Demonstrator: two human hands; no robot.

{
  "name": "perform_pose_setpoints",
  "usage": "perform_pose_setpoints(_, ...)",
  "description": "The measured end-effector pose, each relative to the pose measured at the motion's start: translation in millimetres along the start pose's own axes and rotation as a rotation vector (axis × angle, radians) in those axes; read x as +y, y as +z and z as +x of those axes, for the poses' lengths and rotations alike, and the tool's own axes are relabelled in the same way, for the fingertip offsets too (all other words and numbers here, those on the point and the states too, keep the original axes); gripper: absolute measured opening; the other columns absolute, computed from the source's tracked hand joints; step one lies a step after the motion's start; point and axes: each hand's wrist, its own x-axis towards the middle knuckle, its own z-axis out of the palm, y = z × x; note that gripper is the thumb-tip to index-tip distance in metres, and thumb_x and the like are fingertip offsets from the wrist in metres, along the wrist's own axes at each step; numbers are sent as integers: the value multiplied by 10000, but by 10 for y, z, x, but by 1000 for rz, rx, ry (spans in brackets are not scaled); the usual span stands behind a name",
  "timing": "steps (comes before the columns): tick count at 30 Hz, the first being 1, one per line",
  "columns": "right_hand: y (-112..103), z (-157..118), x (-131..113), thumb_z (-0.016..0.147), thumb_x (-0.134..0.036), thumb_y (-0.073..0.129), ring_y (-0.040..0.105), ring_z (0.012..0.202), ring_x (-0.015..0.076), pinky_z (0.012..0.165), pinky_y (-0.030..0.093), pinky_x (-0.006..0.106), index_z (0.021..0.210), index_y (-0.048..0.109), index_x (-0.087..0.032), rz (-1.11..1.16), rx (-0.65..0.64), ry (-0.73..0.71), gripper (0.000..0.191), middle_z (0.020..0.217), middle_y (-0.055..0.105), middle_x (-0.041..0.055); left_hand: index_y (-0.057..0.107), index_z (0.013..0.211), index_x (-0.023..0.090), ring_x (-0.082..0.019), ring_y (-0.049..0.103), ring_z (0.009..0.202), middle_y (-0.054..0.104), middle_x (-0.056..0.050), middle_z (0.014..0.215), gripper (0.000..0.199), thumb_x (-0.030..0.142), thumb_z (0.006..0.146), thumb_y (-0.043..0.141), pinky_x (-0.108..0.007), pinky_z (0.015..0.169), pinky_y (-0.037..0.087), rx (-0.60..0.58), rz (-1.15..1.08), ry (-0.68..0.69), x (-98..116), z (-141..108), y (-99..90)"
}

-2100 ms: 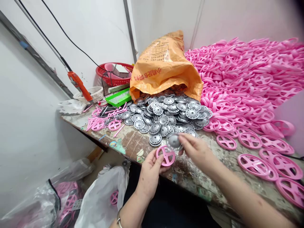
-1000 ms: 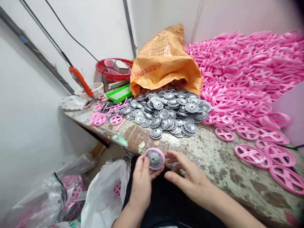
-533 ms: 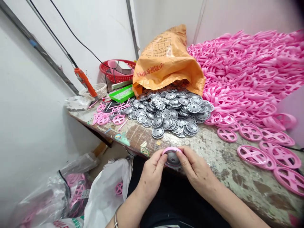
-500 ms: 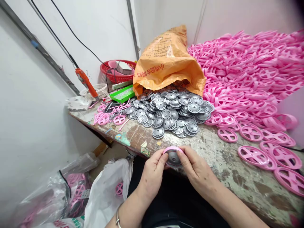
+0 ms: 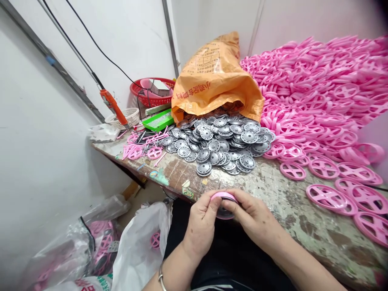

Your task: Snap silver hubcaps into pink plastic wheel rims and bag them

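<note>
Between my two hands, at the table's front edge, is a pink toy wheel [image 5: 223, 195] with a grey disc [image 5: 224, 213] set in its face. My left hand [image 5: 202, 226] grips the wheel's left side, its thumb lying on the rim. From the right, my right hand [image 5: 253, 214] is closed on the same wheel, thumb pressed across the grey disc. The thumbs and fingers hide much of the disc. Beyond my hands lies a heap of grey discs [image 5: 214, 145], and to the right several loose pink wheels [image 5: 325, 197] rest on the table.
An orange sack [image 5: 215, 76] lies open behind the grey discs. A large pile of pink wheels [image 5: 318, 89] fills the back right. At left are an orange electric screwdriver [image 5: 113, 107], a green tray [image 5: 158, 120] and a red basket [image 5: 151, 97]. A white bag [image 5: 136, 242] hangs below.
The wheel has tilted, so more of its pink rim shows and less of the disc. My right thumb has moved onto the disc. My view has shifted slightly.
</note>
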Motion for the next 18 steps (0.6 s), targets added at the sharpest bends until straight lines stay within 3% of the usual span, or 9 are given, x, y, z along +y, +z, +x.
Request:
perform_pose_setpoints(8, 138, -21, 117, 909, -407, 383, 606, 856, 159, 760, 469, 275, 1037, 580, -212, 39, 14, 38, 305, 958, 660, 41, 620, 1123, 198, -218, 566, 1079, 645, -70, 1158, 358, 407, 891, 444, -320, 952, 411, 174, -248, -102, -262, -83, 75)
perform_pose_setpoints(12, 197, -83, 143, 935, -416, 295, 561, 656, 149, 627, 445, 273, 832, 565, -204, -103, 22, 47, 357, 719, 611, 20, 619, 1128, 190, -222, 556, 1099, 641, -72, 1169, 354, 394, 877, 475, -322, 976, 396, 77, -187, -170, -217, -139, 12)
perform_pose_setpoints(15, 157, -113, 175, 939, -425, 279, 557, 632, 147, 605, 445, 272, 762, 552, -209, -97, -49, 56, 390, 687, 606, 12, 633, 1109, 201, -242, 554, 1102, 657, -57, 1143, 345, 393, 853, 505, -327, 969, 406, 18, -4, -182, -221, -233, -172)
perform_pose_setpoints(18, -77, -40, 291, 939, -438, 263, 608, 747, 164, 676, 485, 294, 876, 587, -209, -47, 17, 95, 402, 824, 662, 34, 642, 1067, 217, -274, 531, 1139, 654, -50, 1148, 387, 474, 813, 499, -373, 1008, 380, 252, 257, -259, -402, -401, -630)
